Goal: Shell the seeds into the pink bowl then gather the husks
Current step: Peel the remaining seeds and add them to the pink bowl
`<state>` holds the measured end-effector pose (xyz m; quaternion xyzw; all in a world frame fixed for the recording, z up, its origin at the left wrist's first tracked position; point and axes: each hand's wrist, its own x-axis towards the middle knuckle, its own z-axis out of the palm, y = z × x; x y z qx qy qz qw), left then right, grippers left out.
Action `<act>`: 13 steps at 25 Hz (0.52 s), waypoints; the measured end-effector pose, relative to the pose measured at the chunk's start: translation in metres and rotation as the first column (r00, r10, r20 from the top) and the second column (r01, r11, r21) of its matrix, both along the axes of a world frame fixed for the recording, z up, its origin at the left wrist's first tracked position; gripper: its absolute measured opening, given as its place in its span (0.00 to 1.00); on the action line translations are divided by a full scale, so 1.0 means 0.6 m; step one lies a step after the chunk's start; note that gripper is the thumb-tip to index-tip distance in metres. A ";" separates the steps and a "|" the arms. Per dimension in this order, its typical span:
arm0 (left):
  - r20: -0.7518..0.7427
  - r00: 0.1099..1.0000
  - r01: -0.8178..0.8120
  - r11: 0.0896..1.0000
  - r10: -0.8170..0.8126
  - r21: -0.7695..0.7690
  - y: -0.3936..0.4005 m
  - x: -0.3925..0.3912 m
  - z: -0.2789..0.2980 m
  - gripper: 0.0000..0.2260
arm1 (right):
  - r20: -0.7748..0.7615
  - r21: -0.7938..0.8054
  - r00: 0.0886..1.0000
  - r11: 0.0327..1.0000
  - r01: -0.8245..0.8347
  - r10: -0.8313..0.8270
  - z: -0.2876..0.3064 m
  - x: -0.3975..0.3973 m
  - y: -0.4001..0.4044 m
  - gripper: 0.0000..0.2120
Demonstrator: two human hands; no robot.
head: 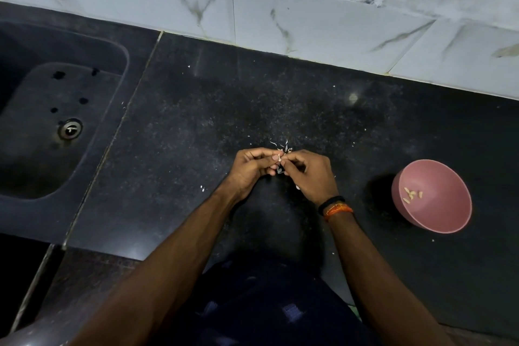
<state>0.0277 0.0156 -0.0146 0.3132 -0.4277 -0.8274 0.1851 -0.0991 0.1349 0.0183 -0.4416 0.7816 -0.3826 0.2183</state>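
**Asha:** Black stone all round, and that is the trouble. Both hands meet over the middle of the tabletop (pixel 196 109), and the left hand (pixel 250 168) and right hand (pixel 311 174) have their fingers (pixel 273 159) curled in, pinching one pale seed (pixel 280 155) between the tips. I judge the shell is being split just now.

**Ben:** Where does the kernel go?

**Asha:** Into the pink bowl (pixel 449 222), which sits well apart, off to the right and a little nearer. A few kernels (pixel 411 195) lie inside it already. So each kernel must travel across bare stone, and a small slippery thing pinched that lightly could drop on the way.

**Ben:** Would it be lost?

**Asha:** Not lost, but it could land among the husks (pixel 283 146) scattered just beyond the fingertips, and pale kernel looks much like pale husk. Sorting them again would cost time.

**Ben:** Anything else?

**Asha:** Husk bits have spread wide. One flake (pixel 202 189) lies left of the left wrist, others far out toward the tiled wall (pixel 309 22). If the shell snaps open sharply, more may fly, perhaps toward the sink (pixel 64 109) on the left, where gathering them would be awkward.

**Ben:** And the bowl itself?

**Asha:** It appears tilted in this view, though the wide lens may cause that. A careless knock from the right forearm could tip it.
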 end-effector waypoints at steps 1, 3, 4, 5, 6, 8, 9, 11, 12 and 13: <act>0.001 1.000 -0.001 1.000 0.001 0.001 -0.001 0.000 -0.001 0.08 | -0.027 0.004 1.000 1.000 -0.012 0.012 0.001 0.000 0.000 0.05; 0.004 1.000 0.004 1.000 -0.004 -0.004 -0.001 -0.001 -0.003 0.08 | -0.080 0.006 0.996 0.999 -0.035 0.036 0.005 0.000 -0.001 0.05; 0.006 1.000 0.010 1.000 -0.010 -0.012 -0.001 -0.001 -0.004 0.08 | -0.107 0.008 0.993 0.999 -0.047 0.048 0.005 0.000 -0.002 0.04; 0.007 1.000 0.015 1.000 -0.015 -0.020 -0.001 -0.001 -0.005 0.07 | -0.131 0.011 0.990 0.998 -0.056 0.057 0.005 0.000 -0.002 0.04; 0.009 1.000 0.018 0.999 -0.018 -0.026 -0.001 -0.001 -0.006 0.07 | -0.150 0.015 0.987 0.998 -0.061 0.063 0.005 0.000 -0.003 0.04; 0.008 1.000 0.021 0.999 -0.021 -0.033 0.000 -0.001 -0.006 0.08 | -0.174 0.026 0.983 0.998 -0.061 0.064 0.005 0.001 -0.003 0.03; 0.008 1.000 0.023 0.999 -0.022 -0.036 0.000 -0.001 -0.007 0.08 | -0.181 0.032 0.981 0.998 -0.058 0.063 0.005 0.002 -0.004 0.03; 0.006 1.000 0.027 0.998 -0.027 -0.049 0.000 -0.002 -0.008 0.07 | -0.180 0.043 0.982 0.998 -0.045 0.052 0.004 0.005 -0.005 0.02; 0.003 1.000 0.030 0.998 -0.030 -0.059 0.000 -0.002 -0.008 0.07 | -0.163 0.041 0.986 0.999 -0.031 0.037 0.002 0.007 -0.006 0.01; -0.002 0.999 0.033 0.997 -0.034 -0.071 0.000 -0.001 -0.008 0.07 | -0.127 0.037 0.992 0.999 -0.011 0.016 0.000 0.008 -0.007 0.01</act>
